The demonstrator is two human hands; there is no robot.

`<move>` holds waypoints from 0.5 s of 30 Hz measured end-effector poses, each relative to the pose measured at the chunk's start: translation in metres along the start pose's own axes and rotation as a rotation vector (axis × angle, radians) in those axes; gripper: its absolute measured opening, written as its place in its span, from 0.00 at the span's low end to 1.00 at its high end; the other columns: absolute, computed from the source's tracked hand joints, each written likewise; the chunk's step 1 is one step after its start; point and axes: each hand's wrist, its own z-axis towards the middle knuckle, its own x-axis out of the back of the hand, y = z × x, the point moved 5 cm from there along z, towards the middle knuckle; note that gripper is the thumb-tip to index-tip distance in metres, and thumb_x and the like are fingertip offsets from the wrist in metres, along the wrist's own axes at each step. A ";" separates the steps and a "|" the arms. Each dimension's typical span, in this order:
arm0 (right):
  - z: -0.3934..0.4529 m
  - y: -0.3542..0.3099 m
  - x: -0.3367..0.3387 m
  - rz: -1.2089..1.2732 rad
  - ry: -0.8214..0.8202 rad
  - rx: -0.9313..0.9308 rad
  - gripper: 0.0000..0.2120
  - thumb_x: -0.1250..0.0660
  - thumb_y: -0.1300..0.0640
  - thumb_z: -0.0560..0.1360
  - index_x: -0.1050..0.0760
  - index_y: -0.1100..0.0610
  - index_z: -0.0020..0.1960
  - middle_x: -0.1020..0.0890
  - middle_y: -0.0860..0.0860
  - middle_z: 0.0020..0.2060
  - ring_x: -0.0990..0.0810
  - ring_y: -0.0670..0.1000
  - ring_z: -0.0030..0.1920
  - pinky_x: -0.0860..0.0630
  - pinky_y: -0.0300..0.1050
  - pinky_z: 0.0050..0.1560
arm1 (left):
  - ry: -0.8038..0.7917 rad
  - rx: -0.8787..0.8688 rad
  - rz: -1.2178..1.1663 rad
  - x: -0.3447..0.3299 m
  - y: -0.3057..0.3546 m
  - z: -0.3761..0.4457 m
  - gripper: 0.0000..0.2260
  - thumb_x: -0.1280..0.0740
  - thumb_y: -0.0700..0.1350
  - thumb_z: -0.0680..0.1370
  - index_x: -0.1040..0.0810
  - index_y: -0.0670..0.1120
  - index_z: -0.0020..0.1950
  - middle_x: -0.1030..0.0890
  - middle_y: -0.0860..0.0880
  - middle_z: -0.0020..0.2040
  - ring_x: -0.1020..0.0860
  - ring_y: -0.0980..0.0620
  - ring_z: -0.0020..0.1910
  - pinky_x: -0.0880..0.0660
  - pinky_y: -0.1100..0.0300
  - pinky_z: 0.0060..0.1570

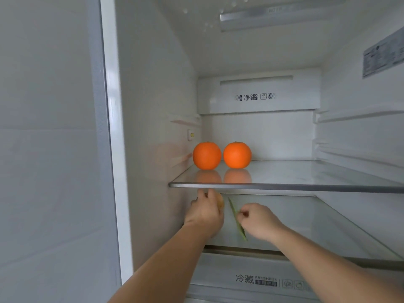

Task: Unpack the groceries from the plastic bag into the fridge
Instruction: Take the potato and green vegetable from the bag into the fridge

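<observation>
Inside the white fridge (153,84), two oranges (207,155) sit on the glass shelf (284,186), so below it our left hand (205,212) cups a yellowish fruit (220,203) and our right hand (258,220) pinches a green stalk (237,221), probably to start the next shelf.

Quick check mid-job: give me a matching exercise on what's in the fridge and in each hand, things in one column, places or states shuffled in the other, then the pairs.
Things:
1. two oranges
2. thin green stalk
3. yellowish round item
4. drawer marked FRESHBOX

Places or states:
A. pinched by the right hand, over the lower shelf
B. closed, below both hands
C. side by side on the upper glass shelf
D. mostly hidden behind the left hand that holds it

Pairs: 1-C, 2-A, 3-D, 4-B
</observation>
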 end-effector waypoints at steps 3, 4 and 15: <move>-0.006 -0.010 0.003 -0.268 0.034 0.117 0.16 0.45 0.49 0.79 0.28 0.47 0.64 0.23 0.51 0.58 0.30 0.56 0.61 0.30 0.50 0.59 | 0.001 -0.046 -0.018 0.001 -0.002 0.003 0.17 0.41 0.52 0.80 0.36 0.47 0.67 0.33 0.42 0.65 0.26 0.40 0.56 0.27 0.50 0.48; -0.007 -0.013 0.004 -0.306 0.053 0.141 0.16 0.45 0.50 0.79 0.28 0.47 0.65 0.24 0.51 0.60 0.31 0.56 0.61 0.31 0.51 0.60 | 0.000 -0.056 -0.008 0.001 -0.002 0.004 0.18 0.40 0.51 0.80 0.36 0.48 0.68 0.33 0.43 0.66 0.26 0.40 0.56 0.26 0.50 0.49; -0.009 -0.021 0.005 -0.193 0.039 0.056 0.18 0.45 0.47 0.79 0.29 0.48 0.66 0.26 0.51 0.63 0.32 0.55 0.65 0.35 0.51 0.63 | -0.028 -0.094 0.118 0.006 0.002 0.001 0.26 0.35 0.48 0.77 0.41 0.51 0.72 0.33 0.46 0.68 0.32 0.43 0.64 0.29 0.49 0.55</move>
